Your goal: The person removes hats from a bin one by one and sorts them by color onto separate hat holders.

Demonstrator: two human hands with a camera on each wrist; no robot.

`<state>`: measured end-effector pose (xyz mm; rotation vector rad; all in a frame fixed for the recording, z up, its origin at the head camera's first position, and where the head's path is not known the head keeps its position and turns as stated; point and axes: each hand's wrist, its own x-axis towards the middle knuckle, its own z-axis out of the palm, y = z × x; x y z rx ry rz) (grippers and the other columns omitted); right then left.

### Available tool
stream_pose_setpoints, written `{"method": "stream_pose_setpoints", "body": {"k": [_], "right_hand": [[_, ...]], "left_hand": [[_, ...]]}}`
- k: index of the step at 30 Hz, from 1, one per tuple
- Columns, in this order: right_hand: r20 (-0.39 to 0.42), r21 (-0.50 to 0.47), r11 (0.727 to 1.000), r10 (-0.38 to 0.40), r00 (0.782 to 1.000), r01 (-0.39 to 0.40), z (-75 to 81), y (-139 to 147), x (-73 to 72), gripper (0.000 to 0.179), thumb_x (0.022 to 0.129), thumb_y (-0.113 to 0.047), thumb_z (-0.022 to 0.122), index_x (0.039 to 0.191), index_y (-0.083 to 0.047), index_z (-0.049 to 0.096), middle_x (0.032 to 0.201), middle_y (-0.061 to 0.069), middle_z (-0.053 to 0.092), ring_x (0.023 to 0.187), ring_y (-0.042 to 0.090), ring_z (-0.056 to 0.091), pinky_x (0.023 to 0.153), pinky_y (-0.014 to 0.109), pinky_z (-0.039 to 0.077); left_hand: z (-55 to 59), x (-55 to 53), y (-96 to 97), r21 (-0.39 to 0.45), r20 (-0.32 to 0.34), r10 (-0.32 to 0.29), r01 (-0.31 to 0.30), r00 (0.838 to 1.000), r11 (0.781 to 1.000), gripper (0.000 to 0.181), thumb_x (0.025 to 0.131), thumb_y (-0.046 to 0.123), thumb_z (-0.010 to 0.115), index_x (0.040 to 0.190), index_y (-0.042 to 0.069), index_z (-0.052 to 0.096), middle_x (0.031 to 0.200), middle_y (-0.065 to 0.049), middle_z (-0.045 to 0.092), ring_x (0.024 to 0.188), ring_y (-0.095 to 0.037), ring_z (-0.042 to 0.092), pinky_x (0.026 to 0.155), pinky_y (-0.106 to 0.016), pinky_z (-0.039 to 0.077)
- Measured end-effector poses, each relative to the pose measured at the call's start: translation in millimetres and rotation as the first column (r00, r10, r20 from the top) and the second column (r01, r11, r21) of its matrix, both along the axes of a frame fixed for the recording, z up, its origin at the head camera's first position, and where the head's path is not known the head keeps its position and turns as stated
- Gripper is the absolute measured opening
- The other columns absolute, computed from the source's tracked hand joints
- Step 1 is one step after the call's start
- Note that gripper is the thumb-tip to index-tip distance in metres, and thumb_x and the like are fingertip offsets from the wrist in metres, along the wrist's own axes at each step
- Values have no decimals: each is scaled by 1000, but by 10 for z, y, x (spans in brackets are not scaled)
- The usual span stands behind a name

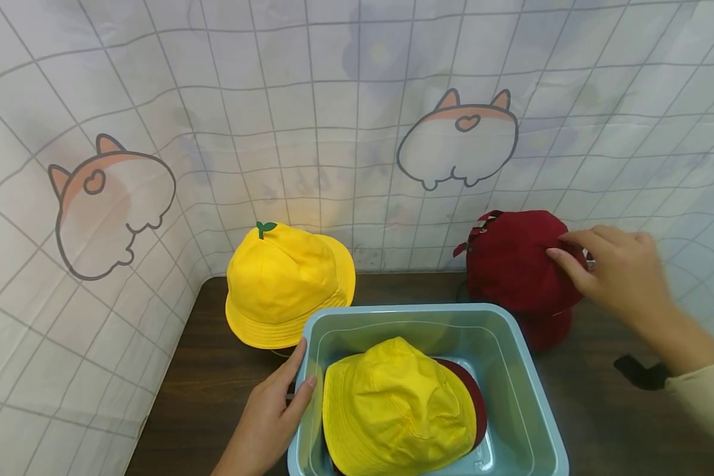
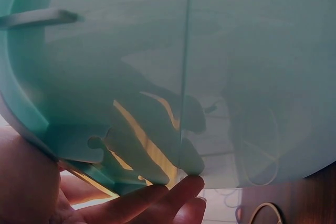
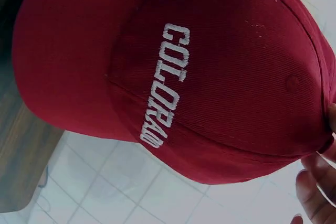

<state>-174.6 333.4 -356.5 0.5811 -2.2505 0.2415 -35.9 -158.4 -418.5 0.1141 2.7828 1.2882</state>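
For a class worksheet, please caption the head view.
Yellow hat in blue tub; left hand touches it, right hand pinches red cap.

Sleeve (image 1: 705, 400): pale cream, plain cloth, worn on the right arm; off to the right of the tub (image 1: 404, 308), its cuff lying near the wrist.
Black piece (image 1: 641, 371): dark, bent like a hook, just beside the cuff on the side toward the tub; its kind cannot be told.
Right hand (image 1: 621, 271): bare, slim-fingered, right of the tub.
Left hand (image 1: 274, 410): bare, slim-fingered, short thumbnail, at the tub's left side.
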Motion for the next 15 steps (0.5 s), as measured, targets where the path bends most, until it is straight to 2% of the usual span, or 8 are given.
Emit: {"method": "stream_pose_setpoints", "body": {"k": [3, 6, 10, 12, 15], "right_hand": [[60, 9, 1000, -27, 998, 27, -26, 13, 4, 41, 86, -41, 73, 102, -3, 73, 81, 17, 70, 70, 29, 59, 59, 48, 33], [121, 17, 998, -69, 990, 67, -44, 18, 17, 43, 75, -28, 83, 107, -3, 70, 86, 18, 69, 76, 31, 59, 60, 49, 36], [220, 2, 990, -135, 966, 138, -75, -3, 53, 56, 78, -29, 83, 123, -1, 64, 107, 24, 67, 95, 41, 60, 69, 60, 44], [274, -5, 984, -171, 946, 179, -96, -19, 68, 62, 82, -32, 80, 132, -2, 59, 120, 26, 64, 106, 46, 57, 76, 67, 44], [336, -8, 975, -206, 919, 221, -141, -35, 82, 67, 87, -39, 75, 141, -5, 53, 131, 28, 59, 113, 50, 53, 81, 71, 41]], "left_hand": [[-3, 1, -2, 5, -8, -1, 1, 1000, 1000, 61, 105, 26, 60, 160, 24, 33, 158, -4, 45, 128, -17, 60, 95, -36, 57], [-7, 2, -6, 4, -15, -2, 2, 1000, 1000, 61, 105, 26, 60, 160, 23, 34, 158, -5, 46, 128, -17, 59, 95, -36, 57], [-8, 5, -8, -3, -13, -1, 1, 1000, 1000, 61, 105, 28, 60, 160, 24, 34, 158, -4, 46, 129, -17, 58, 96, -36, 56], [-6, 6, -8, -5, -10, -1, 1, 1000, 1000, 61, 105, 28, 60, 160, 25, 33, 158, -4, 46, 129, -17, 58, 96, -36, 56], [-3, 3, -5, -7, 0, 1, -1, 1000, 1000, 61, 105, 28, 59, 160, 26, 33, 158, -3, 45, 130, -17, 57, 98, -38, 55]]}}
